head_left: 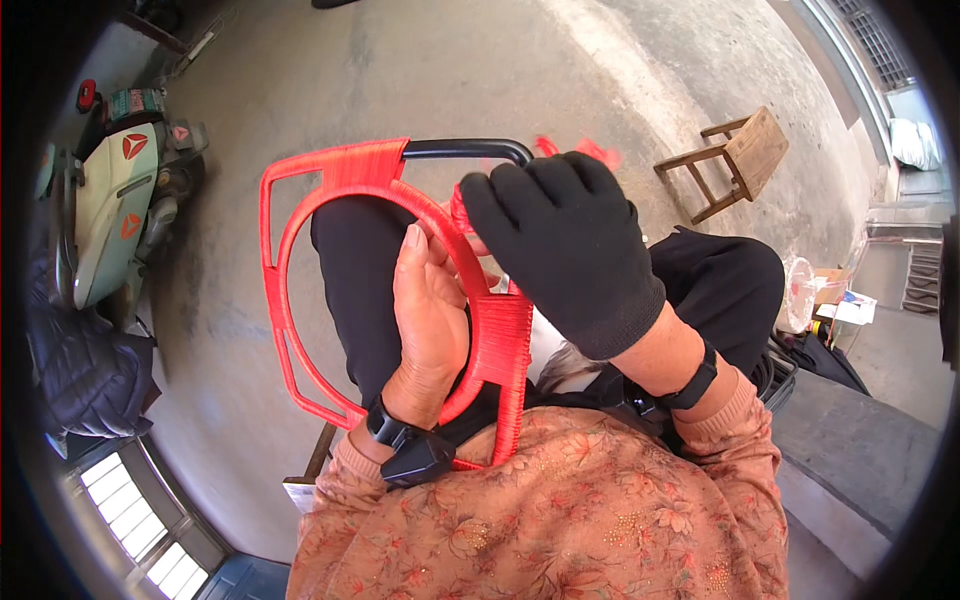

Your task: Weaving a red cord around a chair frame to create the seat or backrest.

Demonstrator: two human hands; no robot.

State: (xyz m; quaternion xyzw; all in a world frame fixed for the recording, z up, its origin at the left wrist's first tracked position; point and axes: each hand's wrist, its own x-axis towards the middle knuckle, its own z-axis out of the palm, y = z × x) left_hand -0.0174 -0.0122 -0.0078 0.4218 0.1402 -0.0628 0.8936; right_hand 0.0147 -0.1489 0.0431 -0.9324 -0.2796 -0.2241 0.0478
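A square metal frame with a round ring inside it is wound mostly in red cord (367, 168) and rests over my lap. Part of its far bar (455, 150) shows bare black. My bare left hand (432, 310) reaches up through the ring, thumb raised, its fingers closed round the ring's right side and partly hidden behind it. At the frame's far right corner, my right hand (565, 250), in a black knitted glove, is closed on a bundle of red cord (460, 210). Blurred loose red strands (590, 152) show just beyond its knuckles.
A small wooden stool (757, 153) stands on the concrete floor at the far right. To the left is a white scooter (118, 210) with a dark padded jacket (95, 375) below it. A grey bench (850, 440) lies at the right, near a clear plastic roll (797, 295).
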